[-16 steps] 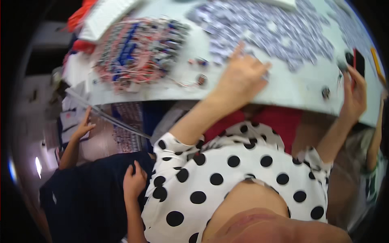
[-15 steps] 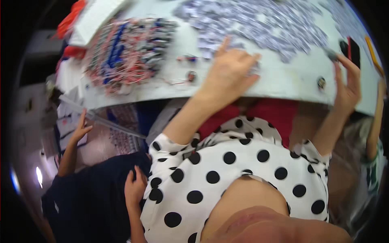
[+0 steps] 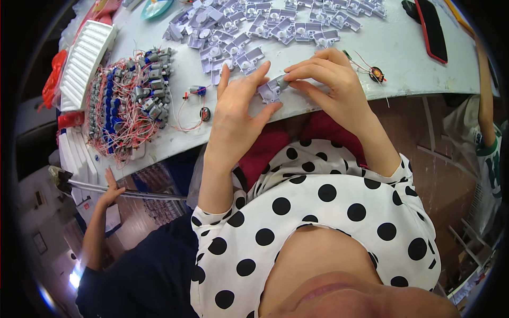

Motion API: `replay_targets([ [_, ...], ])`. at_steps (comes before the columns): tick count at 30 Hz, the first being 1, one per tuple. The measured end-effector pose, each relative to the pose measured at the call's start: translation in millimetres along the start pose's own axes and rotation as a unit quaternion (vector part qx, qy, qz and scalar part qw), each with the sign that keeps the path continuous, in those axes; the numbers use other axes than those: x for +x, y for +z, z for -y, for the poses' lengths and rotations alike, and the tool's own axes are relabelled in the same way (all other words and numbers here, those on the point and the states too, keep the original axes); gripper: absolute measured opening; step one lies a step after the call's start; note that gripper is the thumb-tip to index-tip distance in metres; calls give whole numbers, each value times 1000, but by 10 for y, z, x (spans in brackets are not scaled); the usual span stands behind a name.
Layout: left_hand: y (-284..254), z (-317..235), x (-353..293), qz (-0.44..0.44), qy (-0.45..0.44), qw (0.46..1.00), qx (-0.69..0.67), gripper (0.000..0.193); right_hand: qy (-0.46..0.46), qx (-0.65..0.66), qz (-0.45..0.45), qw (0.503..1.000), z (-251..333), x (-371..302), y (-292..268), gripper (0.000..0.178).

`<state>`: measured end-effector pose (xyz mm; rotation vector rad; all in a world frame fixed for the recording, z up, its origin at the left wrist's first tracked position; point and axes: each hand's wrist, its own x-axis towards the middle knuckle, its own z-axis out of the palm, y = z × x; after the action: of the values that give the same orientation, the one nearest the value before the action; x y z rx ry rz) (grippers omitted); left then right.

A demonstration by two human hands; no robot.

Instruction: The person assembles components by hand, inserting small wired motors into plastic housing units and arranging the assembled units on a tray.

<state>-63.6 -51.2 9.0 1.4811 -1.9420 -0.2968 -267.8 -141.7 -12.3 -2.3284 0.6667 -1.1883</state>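
Observation:
On the table near its front edge lies a lavender plastic housing (image 3: 270,92). My left hand (image 3: 238,100) is around its left side, fingers spread, thumb tip close to the housing; whether it touches cannot be told. At the housing's upper right, my right hand (image 3: 336,79) pinches a small grey cylindrical part (image 3: 282,82) between thumb and fingers. Beyond that hand, red wires run to a round dark component (image 3: 377,74); their other end is hidden by the hand. Many similar lavender housings (image 3: 283,30) lie farther back.
At the left is a pile of grey and blue wired motors (image 3: 135,100), with a single wired motor (image 3: 198,90) beside it. A white ribbed tray (image 3: 87,63) stands beyond. A red-edged phone (image 3: 432,32) lies at right. A co-worker's hand (image 3: 111,192) shows at left.
My right hand has come left from the table's right side with the grey part, up to the housing. My left hand has drawn back from the housing pile. The view has shifted.

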Motion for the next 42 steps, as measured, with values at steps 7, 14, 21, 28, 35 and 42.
replay_targets([
  [7,-43,51,-2,4,-11,1000,-25,75,-10,-5,19,1000,35,86,93,16],
  [14,-40,46,-35,-3,-9,999,-31,72,-40,-89,32,995,95,70,87,14],
  [21,-23,-23,37,0,-8,1000,-12,72,-30,-131,57,989,177,49,-29,19],
  [28,-363,-53,-150,-178,-2,980,88,51,-46,-163,-127,977,161,-217,-575,32],
  [35,-535,9,-462,-238,5,967,91,30,57,-174,-140,973,100,-391,-764,27],
  [42,-1084,86,-1226,-370,-146,885,242,18,-63,-86,12,994,635,199,-428,37],
])
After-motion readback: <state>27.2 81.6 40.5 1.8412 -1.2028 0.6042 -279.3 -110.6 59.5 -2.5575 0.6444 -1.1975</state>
